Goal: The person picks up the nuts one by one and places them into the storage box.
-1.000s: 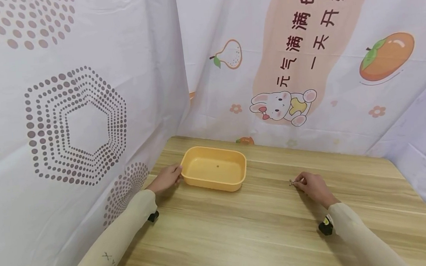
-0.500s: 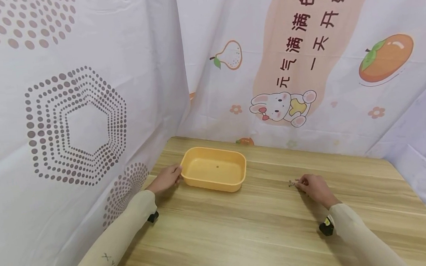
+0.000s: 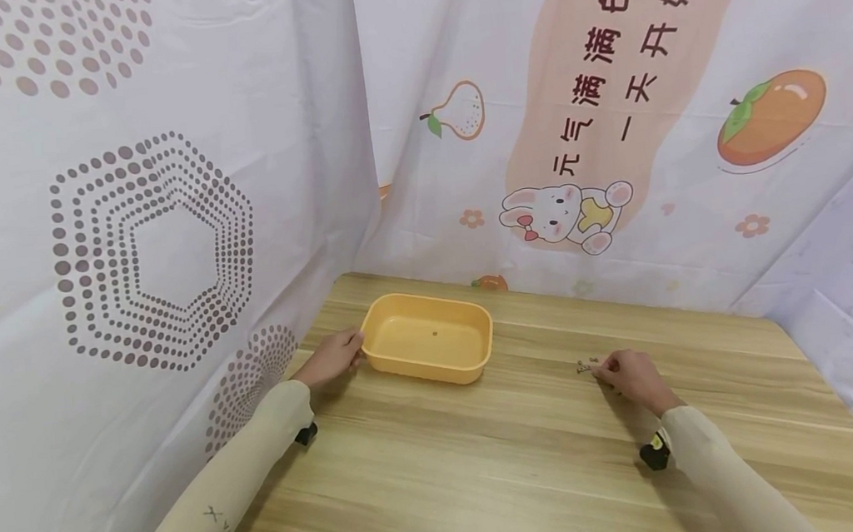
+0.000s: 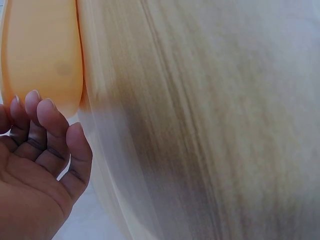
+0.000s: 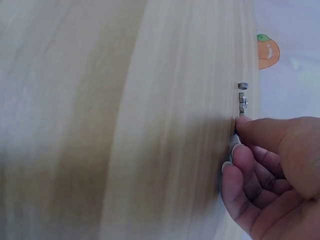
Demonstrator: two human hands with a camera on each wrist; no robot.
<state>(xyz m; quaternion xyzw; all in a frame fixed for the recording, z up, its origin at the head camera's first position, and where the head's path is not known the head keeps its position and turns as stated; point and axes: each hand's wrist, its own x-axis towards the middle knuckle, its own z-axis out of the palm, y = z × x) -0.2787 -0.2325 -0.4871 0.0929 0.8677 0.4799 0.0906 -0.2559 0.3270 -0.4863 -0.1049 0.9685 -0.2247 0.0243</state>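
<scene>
My left hand (image 3: 334, 357) grips the left end of a shallow yellow plastic tray (image 3: 431, 372), thumb at the rim. In the left wrist view, the curled fingers (image 4: 52, 120) overlap the tray's end. Farther right on the table, my right hand (image 3: 631, 377) has thumb and fingertips together, down at a small group of hex nuts (image 3: 583, 366). The right wrist view shows silver nuts (image 5: 242, 100) in a line just past the thumb tip, the nearest right at the pinching fingertips. The fingers partly hide what lies between them.
A small dark spot (image 3: 435, 333) shows on the tray's floor. The wood-grain table (image 3: 443, 473) meets a printed white curtain (image 3: 435, 182) at the back and another printed white curtain (image 3: 183, 419) along the left. Dark wrist cameras (image 3: 655, 452) sit under both sleeves.
The right hand has drawn very slightly to the right, and more of the nuts show beside its fingertips, more spread out. The left hand and tray have stayed in place.
</scene>
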